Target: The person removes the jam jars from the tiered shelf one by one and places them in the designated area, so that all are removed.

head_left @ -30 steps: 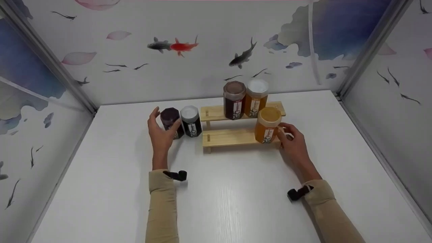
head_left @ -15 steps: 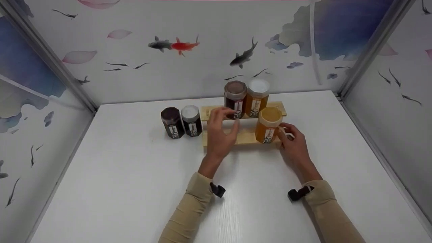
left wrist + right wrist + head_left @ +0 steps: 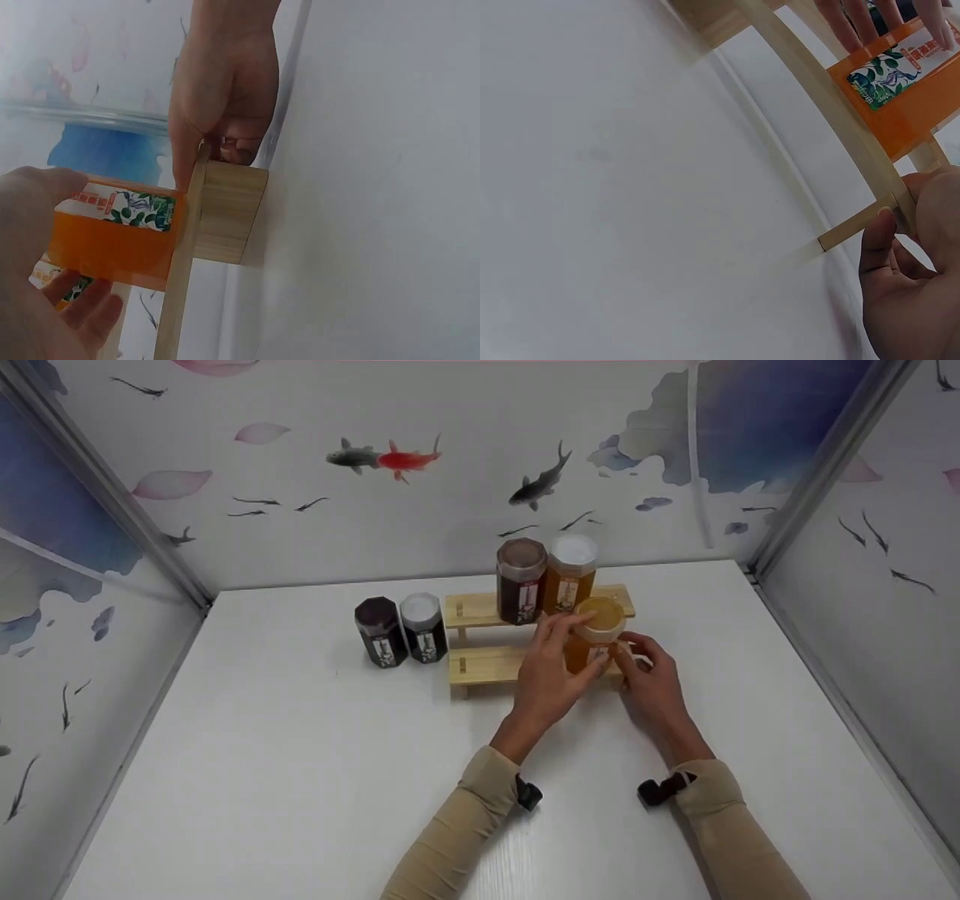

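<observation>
An amber honey jar (image 3: 601, 619) stands upright at the right end of the lower step of a two-tier wooden rack (image 3: 484, 667). Around it lies my left hand (image 3: 551, 673), thumb at the label side and fingers on the other side. In the left wrist view the orange jar (image 3: 112, 240) appears between that thumb and fingers. My right hand (image 3: 654, 679) pinches the rack's right end, and the right wrist view has its thumb against the wooden end (image 3: 889, 202). On the upper step stand a dark jar (image 3: 521, 585) and a white-lidded amber jar (image 3: 571, 574).
Left of the rack, on the white table (image 3: 300, 750), a dark-lidded jar (image 3: 381, 634) and a white-lidded dark jar (image 3: 424, 628) stand side by side. Walls printed with fish enclose the table's back and sides.
My left hand has left the dark-lidded jar at the left, crossed rightward in front of the rack and come to the amber jar. My right hand has stayed at the rack's end.
</observation>
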Demonstrator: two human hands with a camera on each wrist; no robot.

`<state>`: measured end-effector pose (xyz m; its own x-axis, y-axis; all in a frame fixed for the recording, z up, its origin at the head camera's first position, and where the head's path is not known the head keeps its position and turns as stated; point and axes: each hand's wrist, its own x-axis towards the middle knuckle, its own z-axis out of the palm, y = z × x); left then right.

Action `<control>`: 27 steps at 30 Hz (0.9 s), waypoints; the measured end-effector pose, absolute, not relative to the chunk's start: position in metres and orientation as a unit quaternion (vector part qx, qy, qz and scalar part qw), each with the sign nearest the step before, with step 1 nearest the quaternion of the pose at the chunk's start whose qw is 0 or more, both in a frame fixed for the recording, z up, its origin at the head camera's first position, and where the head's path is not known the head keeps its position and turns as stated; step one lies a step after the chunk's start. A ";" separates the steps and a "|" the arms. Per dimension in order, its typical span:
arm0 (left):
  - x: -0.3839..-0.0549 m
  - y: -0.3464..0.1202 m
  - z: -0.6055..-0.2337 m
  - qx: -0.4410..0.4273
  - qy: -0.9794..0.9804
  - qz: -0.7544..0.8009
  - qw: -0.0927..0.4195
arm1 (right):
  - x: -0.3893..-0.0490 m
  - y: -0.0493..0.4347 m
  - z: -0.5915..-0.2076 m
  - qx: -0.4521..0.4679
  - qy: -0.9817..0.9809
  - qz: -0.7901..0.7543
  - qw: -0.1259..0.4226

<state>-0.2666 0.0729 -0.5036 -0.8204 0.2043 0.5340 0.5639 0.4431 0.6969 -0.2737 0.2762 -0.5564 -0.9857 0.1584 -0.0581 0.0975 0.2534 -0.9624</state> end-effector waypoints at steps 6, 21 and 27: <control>-0.261 0.078 -0.506 -0.207 -0.829 -0.452 0.257 | -0.275 0.277 -0.556 -0.065 -0.808 0.585 0.035; -0.265 0.051 -0.494 -0.228 -0.800 -0.501 0.239 | -0.273 0.280 -0.557 -0.069 -0.810 0.581 0.037; -0.270 0.009 -0.483 -0.206 -0.792 -0.520 0.246 | -0.273 0.278 -0.557 -0.064 -0.809 0.583 0.038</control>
